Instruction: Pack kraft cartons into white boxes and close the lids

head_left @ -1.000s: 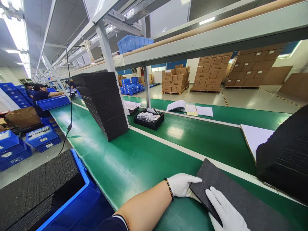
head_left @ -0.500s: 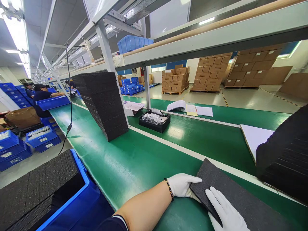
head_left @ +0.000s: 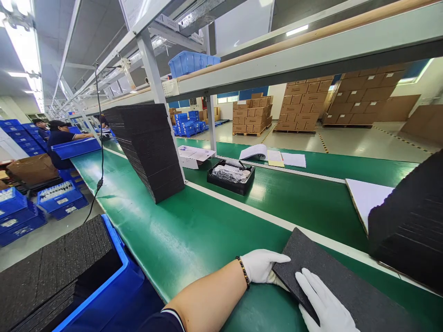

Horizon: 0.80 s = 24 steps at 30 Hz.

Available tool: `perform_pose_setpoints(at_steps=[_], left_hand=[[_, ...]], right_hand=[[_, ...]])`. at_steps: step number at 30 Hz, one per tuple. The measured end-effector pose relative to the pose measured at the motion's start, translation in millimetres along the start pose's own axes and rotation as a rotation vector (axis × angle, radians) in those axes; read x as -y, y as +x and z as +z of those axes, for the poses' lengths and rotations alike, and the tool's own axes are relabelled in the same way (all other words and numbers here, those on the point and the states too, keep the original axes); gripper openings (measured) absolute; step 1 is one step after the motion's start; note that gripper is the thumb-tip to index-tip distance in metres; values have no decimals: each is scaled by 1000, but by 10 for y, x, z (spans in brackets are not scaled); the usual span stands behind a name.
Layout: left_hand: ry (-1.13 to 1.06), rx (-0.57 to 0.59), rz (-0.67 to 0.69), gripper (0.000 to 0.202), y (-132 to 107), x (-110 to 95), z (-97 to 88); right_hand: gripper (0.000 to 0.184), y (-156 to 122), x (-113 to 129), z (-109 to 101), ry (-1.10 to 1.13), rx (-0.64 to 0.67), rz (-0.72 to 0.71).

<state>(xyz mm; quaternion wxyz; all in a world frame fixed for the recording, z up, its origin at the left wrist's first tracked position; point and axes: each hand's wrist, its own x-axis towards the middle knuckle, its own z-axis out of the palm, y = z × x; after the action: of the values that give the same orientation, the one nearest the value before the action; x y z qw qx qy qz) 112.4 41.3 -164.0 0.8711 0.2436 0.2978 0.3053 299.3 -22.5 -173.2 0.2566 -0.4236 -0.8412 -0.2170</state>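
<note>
A dark, flat foam sheet point(head_left: 353, 281) lies tilted across the lower right, its near part running out of view. My left hand point(head_left: 265, 266), in a white glove, grips its left edge with the thumb along the top and the other fingers beneath. Over the near edge is my right hand point(head_left: 323, 299), also gloved. Its fingers rest flat on the upper face, while the thumb shows below the edge, so the sheet is between them. Beyond my right hand stands a tall pile of similar black sheets point(head_left: 408, 226).
Another high black stack point(head_left: 148, 152) leans beside the post on the green bench point(head_left: 194, 230). A blue bin point(head_left: 117, 272) full of black sheets stands at lower left. On the belt sit a black tray point(head_left: 230, 182) with wrapped parts and a white box point(head_left: 195, 159). Co-workers point(head_left: 62, 138) are far left.
The black tray and the white box have shifted right along the belt. Both my hands and the foam sheet look unmoved. A co-worker at far left has raised their head.
</note>
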Motion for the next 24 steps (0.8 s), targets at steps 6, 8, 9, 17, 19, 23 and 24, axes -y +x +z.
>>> perform_pose_setpoints(at_steps=[6,8,9,17,19,23,24], left_hand=[[19,-25,0,20,10,11,-1],[30,-28,18,20,10,16,-2],[36,-26,32,20,9,19,-2],[65,-72,120,16,-20,19,23],[69,-86,140,20,-33,13,30],[93,-106,176,23,-60,0,76],[107,-112,177,23,-63,-2,100]], right_hand=[[38,-5,-7,9,-19,-36,-30],[39,-30,-16,25,-7,-32,-20],[39,-44,-22,35,0,-34,-17],[46,-101,-50,151,-9,-72,0],[47,-113,-53,184,-56,-104,12],[47,-169,-78,224,-55,-22,119],[48,-187,-88,224,-23,30,161]])
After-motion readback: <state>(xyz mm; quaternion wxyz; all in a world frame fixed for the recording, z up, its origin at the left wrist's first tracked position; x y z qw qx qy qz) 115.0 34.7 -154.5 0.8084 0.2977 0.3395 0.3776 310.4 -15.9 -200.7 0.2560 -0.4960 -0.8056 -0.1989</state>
